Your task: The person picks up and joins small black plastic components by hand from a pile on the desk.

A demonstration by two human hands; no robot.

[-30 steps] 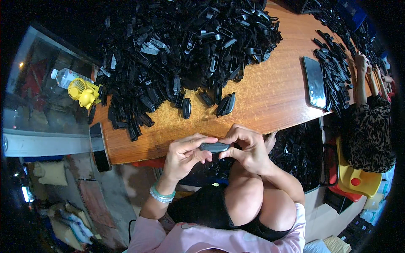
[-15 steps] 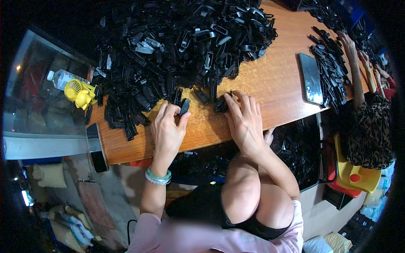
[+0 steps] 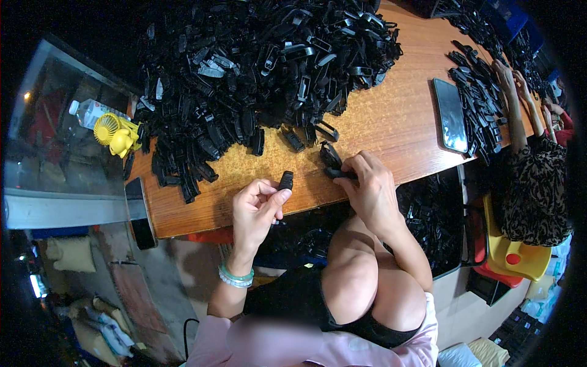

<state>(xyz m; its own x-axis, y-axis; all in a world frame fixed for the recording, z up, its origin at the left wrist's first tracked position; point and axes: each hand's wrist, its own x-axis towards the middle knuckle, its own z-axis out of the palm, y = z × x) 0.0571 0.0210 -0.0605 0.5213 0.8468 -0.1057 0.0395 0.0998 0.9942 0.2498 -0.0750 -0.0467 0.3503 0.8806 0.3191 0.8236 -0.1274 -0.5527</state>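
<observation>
Between the thumb and fingers of my left hand (image 3: 257, 207) is a small black plastic piece (image 3: 285, 181), held up near the table's front edge. My right hand (image 3: 370, 186) pinches a longer black plastic part (image 3: 331, 160), which tilts away from me over the wooden table (image 3: 379, 128). Past my hands, two loose black parts lie apart: a blocky piece (image 3: 292, 139) and an open frame-like piece (image 3: 327, 129). Behind them spreads a large heap of black plastic parts (image 3: 244, 79). The exact kind of these parts I cannot make out.
A phone (image 3: 450, 116) lies at the right beside a smaller pile of black parts (image 3: 480, 92). At the left are a yellow fan (image 3: 113, 133), a clear bottle (image 3: 92, 112) and another phone (image 3: 140, 211). Another person's arms (image 3: 510, 107) reach over the table at far right.
My left hand has drawn back toward me and right with its black piece. My right hand has moved nearer and slightly right, its black part now more visible.
</observation>
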